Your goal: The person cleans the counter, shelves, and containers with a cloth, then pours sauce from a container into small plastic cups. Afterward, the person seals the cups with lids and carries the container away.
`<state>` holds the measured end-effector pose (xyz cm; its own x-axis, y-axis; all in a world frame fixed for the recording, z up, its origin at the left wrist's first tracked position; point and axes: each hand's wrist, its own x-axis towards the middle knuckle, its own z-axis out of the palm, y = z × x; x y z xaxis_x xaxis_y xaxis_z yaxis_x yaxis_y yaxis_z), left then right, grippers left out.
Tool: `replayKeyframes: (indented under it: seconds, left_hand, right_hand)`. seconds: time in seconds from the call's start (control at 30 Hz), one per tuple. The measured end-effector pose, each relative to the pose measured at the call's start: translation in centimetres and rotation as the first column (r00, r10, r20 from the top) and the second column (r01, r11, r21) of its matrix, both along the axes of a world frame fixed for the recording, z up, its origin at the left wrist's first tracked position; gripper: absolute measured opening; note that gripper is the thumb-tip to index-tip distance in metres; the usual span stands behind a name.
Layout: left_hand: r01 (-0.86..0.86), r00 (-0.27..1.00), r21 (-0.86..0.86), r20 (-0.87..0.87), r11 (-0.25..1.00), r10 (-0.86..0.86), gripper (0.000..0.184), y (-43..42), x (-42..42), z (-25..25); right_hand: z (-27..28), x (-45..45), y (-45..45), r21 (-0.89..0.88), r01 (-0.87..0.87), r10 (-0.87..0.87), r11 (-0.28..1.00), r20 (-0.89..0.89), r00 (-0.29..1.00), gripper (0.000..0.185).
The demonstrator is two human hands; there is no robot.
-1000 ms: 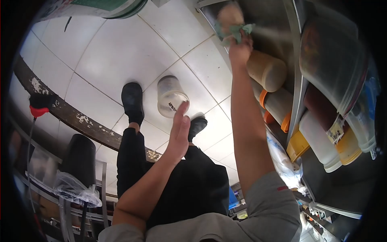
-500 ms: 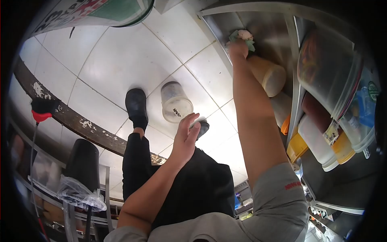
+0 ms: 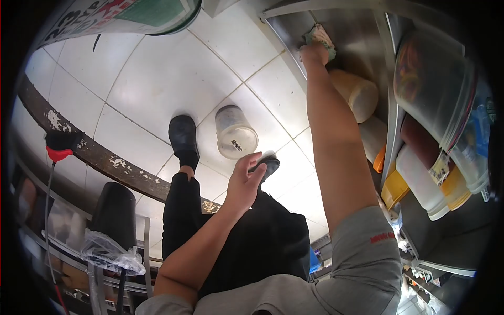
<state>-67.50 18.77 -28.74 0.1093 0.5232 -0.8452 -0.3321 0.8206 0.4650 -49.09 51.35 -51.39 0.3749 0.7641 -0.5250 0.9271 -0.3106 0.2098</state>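
My right hand (image 3: 314, 53) reaches out to the metal shelf (image 3: 357, 44) at the upper right, its fingers closed on a crumpled green and pinkish cloth (image 3: 321, 38) that lies against the shelf surface. Just below that hand, a cylindrical tan container (image 3: 357, 94) lies on the shelf. My left hand (image 3: 245, 181) hangs over my lap with its fingers apart and nothing in it. Beyond its fingertips, a clear lidded tub (image 3: 236, 134) with dark lettering stands on the tiled floor between my shoes.
Large clear tubs (image 3: 433, 89) and a yellow container (image 3: 394, 189) fill the shelving at the right. A big labelled bucket (image 3: 152, 16) is at the upper left. A red and black brush (image 3: 59, 151) and a black cylinder with plastic film (image 3: 113, 215) are at the left.
My right hand has moved with the cloth over the shelf surface, away from the shelf's far corner and back. My left hand's fingers have spread and curled slightly. The view has shifted a little.
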Motion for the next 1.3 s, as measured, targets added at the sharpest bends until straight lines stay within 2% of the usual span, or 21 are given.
replayKeyframes:
  seconds: [0.13,0.23,0.33,0.37,0.4,0.47,0.5,0.57,0.63,0.67,0.7,0.73,0.77,0.8,0.83,0.87,0.93,1.0,1.13,1.23,1.3]
  left_hand:
    - [0.068,0.998,-0.019,0.013,0.998,-0.067,0.042,-0.5,0.2,-0.2]
    - [0.103,0.995,-0.013,0.016,0.995,-0.103,0.042,-0.7,0.5,-0.6]
    - [0.116,0.993,-0.020,0.019,0.993,-0.116,0.042,-0.8,0.6,-0.4]
    - [0.118,0.993,-0.025,0.023,0.993,-0.118,0.042,-0.8,0.7,-0.3]
    - [0.110,0.993,-0.032,0.039,0.993,-0.109,0.042,-0.8,0.7,-0.2]
    - [0.085,0.994,-0.047,0.077,0.995,-0.082,0.042,-0.8,0.8,0.0]
    - [0.080,0.996,-0.048,0.053,0.996,-0.077,0.043,-0.8,0.9,0.0]
    - [0.067,0.998,-0.053,-0.008,0.996,-0.067,0.045,-0.9,0.8,-0.2]
    - [-0.158,0.987,-0.151,-0.019,0.976,0.157,0.050,0.2,0.7,0.7]
    - [-0.270,0.963,-0.200,-0.034,0.942,0.269,0.052,1.0,0.7,1.2]
    - [-0.340,0.940,-0.244,-0.082,0.908,0.330,0.056,1.5,0.4,1.7]
    - [-0.389,0.918,-0.235,-0.019,0.891,0.396,0.056,0.9,0.6,1.1]
    - [-0.429,0.891,-0.237,0.047,0.872,0.452,0.055,-0.2,0.8,0.2]
    - [-0.466,0.858,-0.239,0.112,0.852,0.501,0.055,-1.2,0.8,-0.4]
    - [-0.387,0.884,-0.298,0.151,0.873,0.443,0.043,-1.5,0.5,-0.7]
    - [-0.182,0.966,-0.229,0.140,0.956,0.217,0.039,-1.8,0.4,-0.9]
    - [0.264,0.964,-0.106,0.062,0.959,-0.259,0.032,-2.7,0.2,-0.9]
    - [0.752,0.659,0.004,0.029,0.659,-0.752,0.032,-4.0,1.5,-0.8]
    - [0.904,0.427,-0.038,0.161,0.427,-0.890,0.035,-4.2,2.2,0.6]
    - [0.918,0.391,-0.022,0.201,0.395,-0.898,0.037,-3.2,2.0,1.1]
    - [0.930,0.360,-0.007,0.211,0.366,-0.909,0.038,-3.2,2.2,0.9]
  right_hand:
    - [1.8,-6.1,0.1,0.211,-0.505,0.522,0.837,-0.025,0.853,0.023]
    - [-0.1,-5.8,-1.0,0.744,-0.487,0.767,0.457,-0.053,0.639,0.024]
    - [0.2,-2.6,-1.7,0.481,-0.424,0.502,0.768,-0.040,0.864,0.026]
    - [0.0,-1.3,-1.8,0.318,-0.303,0.348,0.898,-0.096,0.932,0.025]
    - [-3.1,0.8,-3.2,0.371,-0.153,0.204,0.916,-0.102,0.974,0.023]
    - [-1.3,0.9,-6.4,0.357,-0.413,0.409,0.838,0.088,0.908,0.021]
    - [2.1,-0.3,-8.1,0.240,-0.349,0.376,0.906,-0.073,0.924,0.022]
    - [3.7,1.0,-13.4,0.334,-0.439,0.528,0.834,-0.250,0.812,0.028]
    - [12.1,-1.3,-18.2,0.060,-0.114,0.127,0.992,-0.626,0.770,0.038]
    - [14.1,-1.1,-21.7,0.013,-0.055,0.050,0.998,-0.681,0.731,0.036]
    - [19.2,-3.1,-23.0,-0.359,0.138,-0.365,0.923,-0.708,0.605,0.037]
    - [22.5,-3.7,-24.2,-0.399,-0.148,-0.240,0.905,-0.766,0.596,0.039]
    - [24.4,-4.2,-25.5,-0.548,-0.128,-0.508,0.827,-0.824,0.250,0.045]
    - [23.9,-3.0,-27.5,-0.746,-0.035,-0.741,0.665,-0.665,0.096,0.050]
    - [22.7,-1.8,-28.2,-0.771,0.146,-0.781,0.620,-0.624,0.020,0.051]
    - [20.5,-0.8,-28.4,-0.775,0.311,-0.801,0.550,-0.595,-0.065,0.052]
    - [13.6,1.4,-30.1,-0.361,0.289,-0.453,0.887,-0.806,0.382,0.057]
    - [9.7,-0.3,-31.7,-0.298,0.286,-0.409,0.911,-0.748,0.522,0.058]
    - [6.2,-2.4,-31.8,-0.470,0.215,-0.498,0.856,-0.638,0.588,0.055]
    - [7.0,-2.9,-31.6,-0.555,0.212,-0.583,0.805,-0.670,0.460,0.042]
    - [8.2,-3.1,-31.7,-0.544,0.215,-0.573,0.811,-0.663,0.482,0.040]
